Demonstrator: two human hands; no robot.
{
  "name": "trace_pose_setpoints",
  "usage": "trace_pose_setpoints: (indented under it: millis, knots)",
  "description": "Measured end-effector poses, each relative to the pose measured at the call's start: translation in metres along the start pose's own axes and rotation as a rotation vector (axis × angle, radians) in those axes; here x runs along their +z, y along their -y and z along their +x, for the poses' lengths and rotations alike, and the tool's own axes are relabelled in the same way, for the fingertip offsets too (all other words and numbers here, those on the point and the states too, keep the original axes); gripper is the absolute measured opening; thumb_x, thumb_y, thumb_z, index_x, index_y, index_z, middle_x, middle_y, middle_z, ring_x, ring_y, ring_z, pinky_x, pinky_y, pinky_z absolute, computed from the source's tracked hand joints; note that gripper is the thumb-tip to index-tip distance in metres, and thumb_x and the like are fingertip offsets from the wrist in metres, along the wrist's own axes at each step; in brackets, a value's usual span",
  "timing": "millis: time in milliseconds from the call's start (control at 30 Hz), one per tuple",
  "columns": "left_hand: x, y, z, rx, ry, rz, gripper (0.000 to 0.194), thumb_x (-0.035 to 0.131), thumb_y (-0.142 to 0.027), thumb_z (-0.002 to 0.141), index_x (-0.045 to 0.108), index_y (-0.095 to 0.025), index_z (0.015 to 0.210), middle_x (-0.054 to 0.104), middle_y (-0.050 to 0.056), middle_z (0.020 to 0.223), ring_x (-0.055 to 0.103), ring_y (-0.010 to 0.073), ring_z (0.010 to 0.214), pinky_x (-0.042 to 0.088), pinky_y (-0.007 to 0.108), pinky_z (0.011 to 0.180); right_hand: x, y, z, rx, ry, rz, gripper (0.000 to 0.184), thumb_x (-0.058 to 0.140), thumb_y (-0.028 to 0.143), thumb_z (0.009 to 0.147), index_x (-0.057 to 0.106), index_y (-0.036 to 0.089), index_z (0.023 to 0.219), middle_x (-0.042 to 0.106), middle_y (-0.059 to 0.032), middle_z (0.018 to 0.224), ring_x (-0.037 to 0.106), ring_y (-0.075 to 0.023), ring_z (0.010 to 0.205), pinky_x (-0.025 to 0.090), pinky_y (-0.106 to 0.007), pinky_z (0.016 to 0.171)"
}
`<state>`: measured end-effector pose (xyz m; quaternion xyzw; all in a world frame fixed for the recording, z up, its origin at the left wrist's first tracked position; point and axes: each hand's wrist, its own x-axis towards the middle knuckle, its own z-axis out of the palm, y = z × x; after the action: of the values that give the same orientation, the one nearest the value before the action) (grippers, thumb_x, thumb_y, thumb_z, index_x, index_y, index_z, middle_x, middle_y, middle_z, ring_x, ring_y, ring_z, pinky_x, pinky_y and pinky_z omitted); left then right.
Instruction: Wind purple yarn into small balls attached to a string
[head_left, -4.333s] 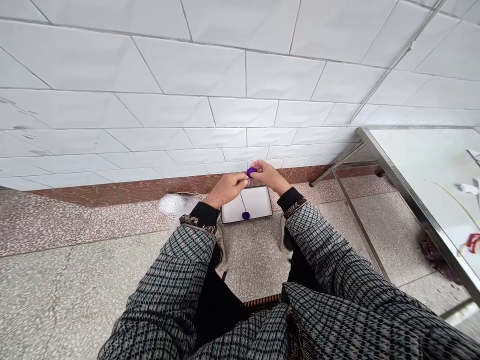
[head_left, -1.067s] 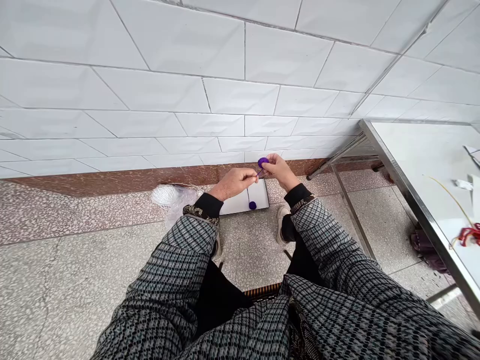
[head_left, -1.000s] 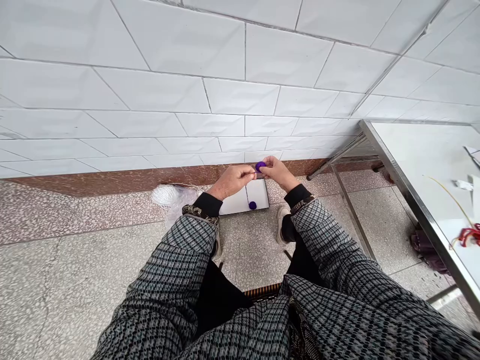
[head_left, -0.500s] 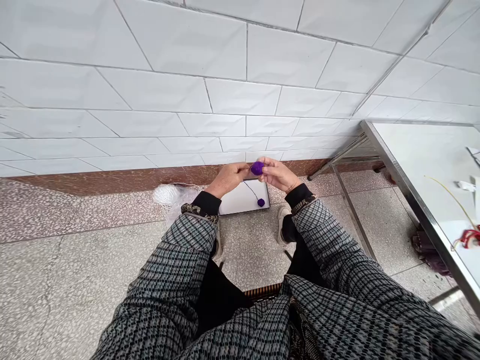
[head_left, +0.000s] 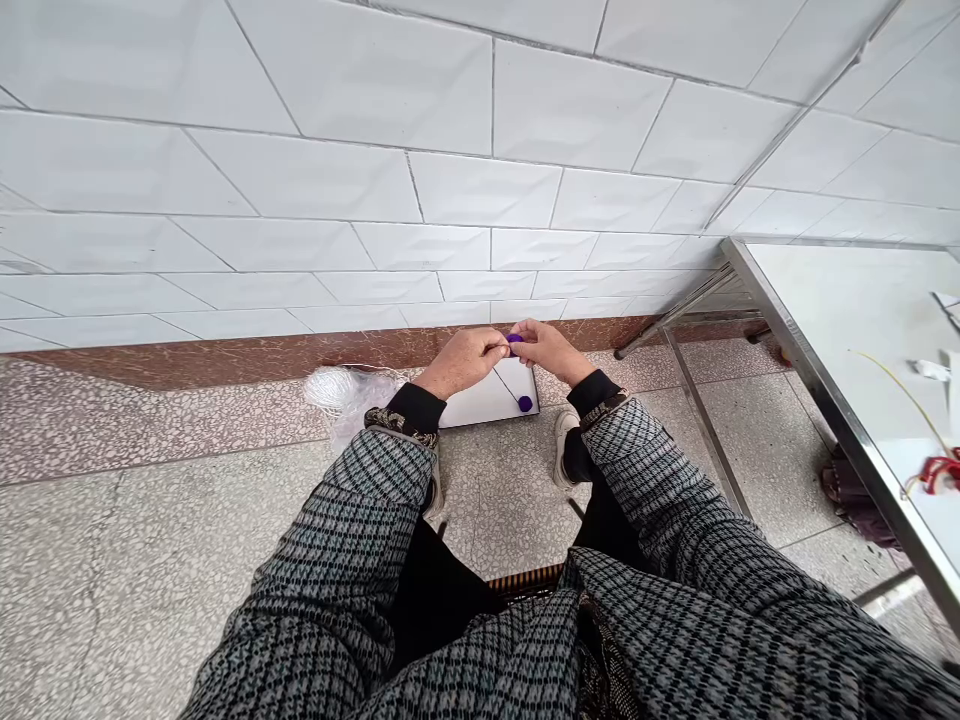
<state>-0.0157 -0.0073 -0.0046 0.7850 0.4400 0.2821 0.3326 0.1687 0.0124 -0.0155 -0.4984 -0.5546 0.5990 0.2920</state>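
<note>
A small purple crocheted-looking piece sits between my fingers, mostly covered by them. My right hand is closed around it with thumb and forefinger. My left hand pinches right beside it, its fingertips meeting those of the right. Whether the left fingers grip the piece, its yarn or a small tool is too small to tell. A dark strand of yarn slants down from the hands to a purple ball of yarn. That ball lies in the right corner of a shallow white box on the floor beneath my hands.
Left of the box, white yarn lies with a clear plastic bag on the speckled floor. A white-tiled wall rises ahead. To the right stands a metal-edged table bearing red cord. My shoe is near the box.
My hands have drawn closer together, and the fingers now cover more of the purple piece. The strand looks straighter, and the yarn ball has shifted slightly right.
</note>
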Motion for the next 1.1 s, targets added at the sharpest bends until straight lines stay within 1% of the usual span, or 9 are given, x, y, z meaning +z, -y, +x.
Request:
trace_pose_setpoints:
  millis: [167,333,467,567,700,800,867,967,1100]
  knots:
    - [-0.002,0.005,0.000,-0.002,-0.088,0.037,0.019,0.048,-0.028,0.082,0.062,-0.018,0.075,0.066,0.006,0.078,0.056,0.0180,0.073,0.044,0.031,0.074,-0.001,0.006,-0.007,0.046,0.180,0.056,0.011,0.067,0.014,0.080,0.062,0.016,0.090,0.063,0.0028,0.072,0.054,-0.0061,0.056,0.045,-0.017,0.051]
    - [-0.003,0.007,-0.001,-0.043,-0.138,-0.040,0.016,0.053,-0.029,0.081,0.062,-0.017,0.081,0.065,0.004,0.078,0.055,0.0168,0.072,0.044,0.029,0.071,-0.005,0.012,-0.011,0.124,0.276,0.201,0.019,0.065,0.009,0.077,0.064,0.015,0.095,0.065,0.0022,0.074,0.057,-0.0067,0.059,0.049,-0.018,0.055]
    - [-0.003,0.008,0.000,-0.127,-0.157,-0.166,0.019,0.051,-0.032,0.083,0.062,-0.016,0.085,0.064,0.002,0.075,0.056,0.0158,0.069,0.044,0.027,0.067,-0.008,0.016,-0.014,0.090,0.314,0.369,0.024,0.069,0.012,0.074,0.061,0.016,0.096,0.064,0.0022,0.074,0.058,-0.0076,0.059,0.052,-0.020,0.057]
    - [-0.001,0.008,0.001,-0.176,-0.092,-0.213,0.022,0.049,-0.034,0.084,0.062,-0.016,0.083,0.058,-0.001,0.064,0.054,0.0146,0.061,0.044,0.027,0.064,-0.008,0.019,-0.013,0.014,0.205,0.514,0.033,0.077,0.021,0.073,0.056,0.019,0.099,0.064,0.0023,0.078,0.059,-0.0083,0.061,0.053,-0.021,0.058]
    - [0.003,0.002,0.000,-0.127,0.116,-0.203,0.021,0.048,-0.030,0.084,0.063,-0.017,0.079,0.056,-0.001,0.059,0.055,0.0145,0.061,0.044,0.026,0.063,-0.007,0.018,-0.006,-0.116,-0.073,0.571,0.041,0.081,0.031,0.071,0.049,0.023,0.096,0.062,0.0029,0.082,0.063,-0.0094,0.069,0.056,-0.022,0.066]
    - [0.003,-0.005,-0.002,-0.089,0.266,-0.189,0.020,0.049,-0.027,0.083,0.066,-0.017,0.080,0.060,0.000,0.064,0.058,0.0140,0.062,0.044,0.025,0.063,-0.009,0.011,0.002,-0.148,-0.210,0.471,0.039,0.078,0.029,0.073,0.045,0.023,0.092,0.059,0.0050,0.079,0.061,-0.0077,0.065,0.053,-0.020,0.063]
    - [0.002,-0.007,-0.003,-0.064,0.297,-0.191,0.019,0.050,-0.027,0.083,0.066,-0.017,0.081,0.063,0.001,0.069,0.059,0.0135,0.063,0.045,0.025,0.064,-0.010,0.006,0.005,-0.115,-0.245,0.301,0.033,0.074,0.021,0.074,0.045,0.022,0.090,0.058,0.0061,0.077,0.057,-0.0064,0.058,0.050,-0.019,0.057]
    - [-0.002,-0.006,-0.004,-0.056,0.225,-0.194,0.020,0.051,-0.029,0.083,0.066,-0.016,0.080,0.064,0.002,0.071,0.058,0.0131,0.063,0.045,0.025,0.063,-0.010,0.002,0.003,-0.026,-0.137,-0.017,0.027,0.069,0.010,0.071,0.050,0.020,0.087,0.057,0.0065,0.072,0.052,-0.0062,0.053,0.045,-0.019,0.050]
    - [-0.009,0.001,-0.004,-0.095,0.062,-0.156,0.021,0.050,-0.030,0.082,0.065,-0.015,0.079,0.063,0.002,0.069,0.054,0.0135,0.062,0.042,0.026,0.062,-0.008,0.008,-0.009,0.031,0.263,-0.124,0.024,0.067,0.005,0.069,0.058,0.017,0.089,0.062,0.0028,0.077,0.053,-0.0073,0.058,0.046,-0.020,0.053]
